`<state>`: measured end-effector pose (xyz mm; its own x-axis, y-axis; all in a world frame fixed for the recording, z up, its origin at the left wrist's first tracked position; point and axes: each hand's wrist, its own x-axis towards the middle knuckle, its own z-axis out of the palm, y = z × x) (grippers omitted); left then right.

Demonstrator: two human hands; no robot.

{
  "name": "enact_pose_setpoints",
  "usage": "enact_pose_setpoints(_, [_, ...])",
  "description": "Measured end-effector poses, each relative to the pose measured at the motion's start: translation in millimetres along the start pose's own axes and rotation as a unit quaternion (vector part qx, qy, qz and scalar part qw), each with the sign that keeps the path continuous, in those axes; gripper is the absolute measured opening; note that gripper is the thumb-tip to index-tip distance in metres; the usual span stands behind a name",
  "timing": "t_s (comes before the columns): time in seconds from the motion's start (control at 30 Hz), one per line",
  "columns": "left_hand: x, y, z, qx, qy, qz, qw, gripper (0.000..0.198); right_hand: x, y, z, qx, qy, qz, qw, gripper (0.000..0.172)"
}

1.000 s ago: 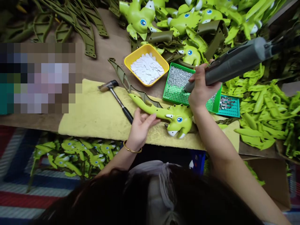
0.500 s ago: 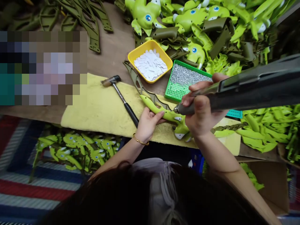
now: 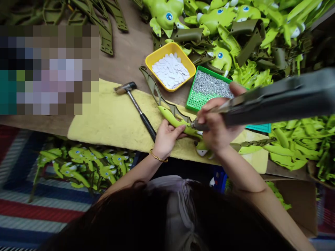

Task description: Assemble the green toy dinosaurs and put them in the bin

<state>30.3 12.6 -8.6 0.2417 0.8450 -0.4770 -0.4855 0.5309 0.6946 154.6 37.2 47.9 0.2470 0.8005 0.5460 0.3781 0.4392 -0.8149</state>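
My left hand (image 3: 166, 138) grips a bright green plastic toy part (image 3: 171, 118), thumb on top, over the yellow cloth (image 3: 104, 111). An olive openwork frame (image 3: 154, 89) lies along the part's far side. In my closed right hand (image 3: 218, 127) is a dark power screwdriver (image 3: 272, 99), pointing left. Its tip meets the green part just right of my left thumb; whether a screw sits there is too small to tell. The toy's head end is partly hidden beneath my right hand. A hammer (image 3: 145, 122) with a black handle rests on the cloth, close to my left hand.
Behind the cloth stand a yellow bowl (image 3: 192, 66) of white flat pieces and a green basket (image 3: 190, 101) of small screws. Green toy parts (image 3: 222, 21) pile up at the back right, more at the right. Olive frames (image 3: 106, 38) lie at the back left, near a blurred-out area.
The screwdriver has shifted left and slightly down along the green part, its tip now nearer my left thumb. My left hand keeps its hold on the part. The whole view has shifted slightly.
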Motion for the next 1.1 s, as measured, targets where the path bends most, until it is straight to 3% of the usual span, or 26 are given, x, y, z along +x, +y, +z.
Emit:
enact_pose_setpoints(0.1, [-2.3,9.2,-3.4,0.034,-0.022,-0.045,0.998,0.051,35.3,16.5,-7.0,-0.063,0.175,-0.074,0.980,0.048])
enact_pose_setpoints(0.2, [2.3,21.7,-9.6,0.056,-0.002,-0.022,0.998,0.045,58.1,49.7,-14.2,-0.154,0.232,-0.059,0.959,0.049])
enact_pose_setpoints(0.3, [10.0,30.2,-15.2,0.057,0.020,0.019,0.998,0.043,60.2,72.8,-17.2,-0.135,0.225,-0.022,0.965,0.043])
enact_pose_setpoints(0.47, [14.0,30.0,-18.0,0.065,0.014,0.026,0.997,0.045,49.8,83.6,-22.2,-0.102,0.199,-0.013,0.975,0.031])
enact_pose_setpoints(0.6, [13.8,29.5,-16.6,0.066,0.010,0.025,0.997,0.046,47.8,99.1,-29.8,-0.128,0.120,0.025,0.984,0.037])
enact_pose_setpoints(0.67, [14.0,30.5,-15.5,0.064,0.010,0.026,0.998,0.048,49.7,103.5,-31.1,-0.134,0.119,0.024,0.984,0.041])
enact_pose_setpoints(0.77, [12.2,31.5,-14.0,0.055,0.009,0.027,0.998,0.049,55.0,91.3,-27.7,-0.147,0.177,-0.016,0.973,0.046])
enact_pose_setpoints(0.87, [7.2,29.4,-12.8,0.054,-0.011,0.012,0.998,0.049,54.9,53.3,-16.6,-0.126,0.232,-0.081,0.961,0.039])
enact_pose_setpoints(1.0, [2.6,23.1,-11.5,0.038,-0.019,-0.017,0.999,0.052,36.7,-5.6,13.2,-0.031,0.131,-0.068,0.989,0.033])
enact_pose_setpoints(1.1, [3.4,19.9,-11.6,0.028,-0.025,-0.022,0.999,0.052,18.8,-25.9,40.3,0.022,0.063,-0.045,0.997,0.037])
